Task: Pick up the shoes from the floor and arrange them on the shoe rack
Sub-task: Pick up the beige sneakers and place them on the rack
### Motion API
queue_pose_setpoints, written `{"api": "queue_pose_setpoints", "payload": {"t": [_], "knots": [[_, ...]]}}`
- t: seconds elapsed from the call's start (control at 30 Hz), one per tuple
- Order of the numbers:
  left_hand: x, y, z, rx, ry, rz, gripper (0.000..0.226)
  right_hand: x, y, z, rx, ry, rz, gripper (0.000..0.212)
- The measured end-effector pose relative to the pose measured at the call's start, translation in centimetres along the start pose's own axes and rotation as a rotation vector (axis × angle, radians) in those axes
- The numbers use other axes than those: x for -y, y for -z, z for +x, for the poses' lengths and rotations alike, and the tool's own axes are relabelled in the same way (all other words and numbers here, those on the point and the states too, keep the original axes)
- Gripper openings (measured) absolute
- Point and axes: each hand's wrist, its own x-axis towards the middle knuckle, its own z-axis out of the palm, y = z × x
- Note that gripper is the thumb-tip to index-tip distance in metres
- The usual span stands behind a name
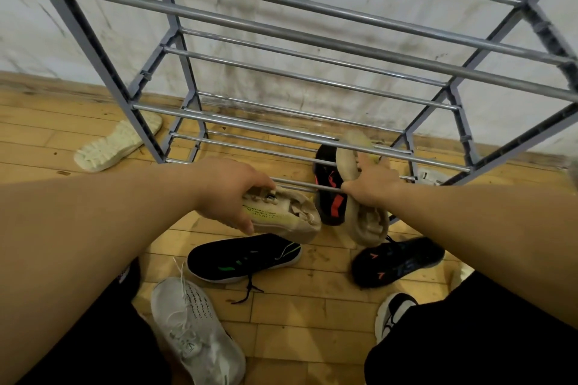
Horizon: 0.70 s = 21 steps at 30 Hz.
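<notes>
You are only getting started. Your left grip [228, 194] is curled round one tan shoe [281, 217], and your right grip [372, 191] is wrapped round the other tan shoe [364, 225] — both shoes are up off the floor, close to the lowest bars of the shoe rack [122, 100]. A black and red shoe [330, 197] lies by those bars; I cannot tell if it rests on them. The higher bars hold nothing. Left on the floor — a black and green shoe [247, 256], a dark shoe [397, 261], a white shoe [194, 328] and a cream shoe [115, 147].
</notes>
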Motion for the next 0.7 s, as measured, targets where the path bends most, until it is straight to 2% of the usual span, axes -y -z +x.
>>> {"api": "queue_pose_setpoints", "payload": {"t": [0.07, 0.13, 0.23, 0.33, 0.4, 0.57, 0.7], "knots": [[0.3, 0.2, 0.1, 0.009, 0.002, -0.027, 0.095, 0.5, 1.2, -0.3, -0.089, 0.033, 0.026, 0.071], [0.4, 0.3, 0.3, 0.009, 0.001, -0.043, 0.095, 0.5, 1.6, -0.3, -0.115, 0.033, 0.106, 0.066], [0.3, 0.4, 0.4, 0.004, -0.005, -0.059, 0.095, 0.2, 0.7, -0.4, -0.072, 0.002, 0.083, 0.081], [0.2, 0.7, 0.4, 0.003, -0.018, -0.075, 0.094, -0.5, -0.8, -0.9, 0.073, -0.019, 0.048, 0.109], [-0.1, 0.9, 0.4, 0.001, -0.022, -0.089, 0.094, -0.9, -1.1, -1.3, 0.082, -0.001, 0.035, 0.115], [-1.3, 0.9, 0.4, -0.008, -0.03, -0.081, 0.094, -2.2, -0.4, -1.1, -0.064, 0.028, 0.12, 0.083], [-2.0, 0.8, 0.2, -0.004, -0.034, -0.048, 0.095, -4.3, 1.2, -0.8, -0.084, -0.069, -0.017, 0.076]]}}
